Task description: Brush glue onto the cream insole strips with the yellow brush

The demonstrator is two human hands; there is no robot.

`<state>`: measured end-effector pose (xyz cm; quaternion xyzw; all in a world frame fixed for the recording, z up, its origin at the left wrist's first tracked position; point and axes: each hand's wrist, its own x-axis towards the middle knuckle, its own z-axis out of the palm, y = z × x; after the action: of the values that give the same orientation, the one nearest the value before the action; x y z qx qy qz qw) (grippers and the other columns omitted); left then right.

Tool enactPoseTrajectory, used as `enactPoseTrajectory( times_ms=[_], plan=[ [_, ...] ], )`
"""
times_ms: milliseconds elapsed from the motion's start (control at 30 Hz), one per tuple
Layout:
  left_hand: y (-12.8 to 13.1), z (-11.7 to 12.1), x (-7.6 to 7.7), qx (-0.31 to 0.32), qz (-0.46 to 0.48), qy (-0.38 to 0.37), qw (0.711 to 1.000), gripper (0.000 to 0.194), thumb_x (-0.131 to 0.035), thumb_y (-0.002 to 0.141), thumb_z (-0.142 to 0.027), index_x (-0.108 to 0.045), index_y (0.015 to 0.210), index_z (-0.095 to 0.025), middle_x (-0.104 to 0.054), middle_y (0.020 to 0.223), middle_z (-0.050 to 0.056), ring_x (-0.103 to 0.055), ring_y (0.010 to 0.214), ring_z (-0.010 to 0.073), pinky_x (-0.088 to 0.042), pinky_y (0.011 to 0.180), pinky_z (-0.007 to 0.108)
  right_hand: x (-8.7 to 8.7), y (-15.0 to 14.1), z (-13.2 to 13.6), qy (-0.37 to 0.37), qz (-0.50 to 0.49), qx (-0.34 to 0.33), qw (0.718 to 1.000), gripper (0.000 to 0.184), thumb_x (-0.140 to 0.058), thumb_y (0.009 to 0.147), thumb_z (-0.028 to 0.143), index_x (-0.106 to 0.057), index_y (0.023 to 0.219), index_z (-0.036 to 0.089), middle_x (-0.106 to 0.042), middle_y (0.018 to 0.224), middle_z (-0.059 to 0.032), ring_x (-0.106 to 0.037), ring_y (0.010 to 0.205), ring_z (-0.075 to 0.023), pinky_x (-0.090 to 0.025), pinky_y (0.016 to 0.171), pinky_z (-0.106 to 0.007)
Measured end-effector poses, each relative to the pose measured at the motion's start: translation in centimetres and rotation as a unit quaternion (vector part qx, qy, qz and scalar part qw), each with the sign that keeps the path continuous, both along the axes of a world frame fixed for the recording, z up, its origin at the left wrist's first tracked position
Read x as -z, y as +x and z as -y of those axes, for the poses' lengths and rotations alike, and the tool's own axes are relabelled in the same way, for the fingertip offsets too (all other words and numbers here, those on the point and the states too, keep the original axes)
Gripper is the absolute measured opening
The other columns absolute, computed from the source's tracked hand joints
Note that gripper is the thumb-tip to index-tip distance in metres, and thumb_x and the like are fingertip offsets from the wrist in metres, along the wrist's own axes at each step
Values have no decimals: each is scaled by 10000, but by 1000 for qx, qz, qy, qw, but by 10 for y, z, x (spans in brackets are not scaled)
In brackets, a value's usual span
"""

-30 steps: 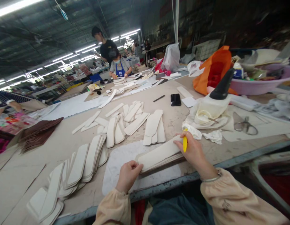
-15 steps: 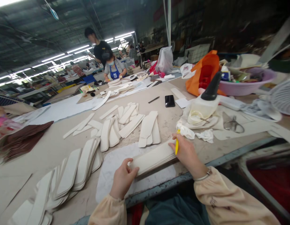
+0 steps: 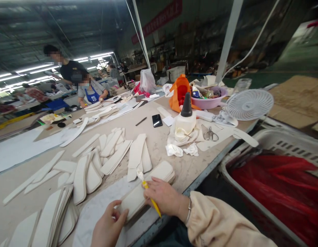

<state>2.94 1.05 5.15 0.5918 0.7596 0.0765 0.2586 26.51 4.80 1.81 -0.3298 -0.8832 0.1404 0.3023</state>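
Hands (image 3: 134, 209) apart, both clamped on strip stack (image 3: 138, 195), long axis slanting up rightward.

The left hand (image 3: 107, 226) is cut off by the bottom edge, as is the right sleeve (image 3: 220, 219). The strip stack (image 3: 134, 202) and yellow tool (image 3: 155, 207) are partly covered by the right hand (image 3: 166, 197). The basket (image 3: 282, 137) is cropped at lower right. The banner (image 3: 159, 21), top centre, is blurred; two people's heads, upper left, are pixelated.
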Motion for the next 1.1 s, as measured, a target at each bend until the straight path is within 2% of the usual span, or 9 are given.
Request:
enactPoseTrajectory(
  times_ms=[167,267,367,467,567,800,900,1000,1100],
  plan=[
    [-1,-2,2,-5,5,21,1000,483,-433,721,-600,-483,1018,-222,-586,655,-47,-625,635,213,-417,656,320,3,33,-16,-39,-30,149,988,121,-575,885,275,-534,974,203,-649,1017,-81,-579,1052,-223,-390,1033,-437],
    [-1,-3,3,-9,6,27,1000,478,-441,714,-593,-487,1007,-219,-594,677,-38,-630,654,216,-425,655,323,7,51,-27,-75,-67,273,957,141,-593,860,246,-517,972,205,-639,967,-96,-591,998,-262,-480,879,-423],
    [-1,-3,3,-10,6,34,999,517,-458,721,-578,-482,1070,-197,-591,697,-33,-623,652,218,-433,661,334,10,59,-31,-139,-94,325,931,152,-587,848,256,-494,962,217,-629,842,-54,-624,797,-238,-501,698,-359],
    [0,-2,1,10,1,37,999,552,-452,759,-538,-473,1169,-170,-578,724,-28,-602,621,204,-446,670,348,9,60,-32,-159,-121,326,924,143,-571,838,256,-481,946,225,-609,755,-18,-620,699,-219,-484,651,-341],
    [-1,-1,-3,53,-23,68,996,498,-449,795,-482,-535,1156,-151,-598,847,27,-601,684,202,-475,717,368,5,58,-32,-128,-194,299,925,120,-553,841,262,-461,911,230,-638,862,-48,-639,827,-238,-490,736,-377],
    [11,-12,-16,110,-6,209,972,481,-550,775,-430,-603,1165,-153,-579,1243,145,-527,1172,292,-411,1014,468,-11,51,-35,-159,-421,207,869,232,-637,809,339,-435,881,252,-661,949,-49,-650,887,-216,-514,793,-377],
    [30,-26,-29,136,41,187,972,457,-580,776,-409,-611,1167,-176,-633,1191,118,-561,1117,267,-428,982,415,-20,48,-38,-195,-505,173,823,304,-696,761,338,-423,872,265,-653,907,-22,-640,831,-198,-519,762,-353],
    [48,-34,-42,157,77,138,975,275,-532,810,-368,-685,950,-188,-697,926,63,-613,878,221,-464,808,331,-29,49,-40,-243,-552,160,782,379,-744,711,337,-410,878,270,-651,869,-1,-620,739,-178,-513,686,-322],
    [58,-31,-49,137,108,111,978,276,-496,830,-384,-667,753,-180,-630,705,14,-561,711,180,-414,662,278,-36,51,-42,-255,-573,153,764,396,-755,698,338,-402,862,266,-601,761,43,-583,671,-151,-495,642,-292]
  ],
)
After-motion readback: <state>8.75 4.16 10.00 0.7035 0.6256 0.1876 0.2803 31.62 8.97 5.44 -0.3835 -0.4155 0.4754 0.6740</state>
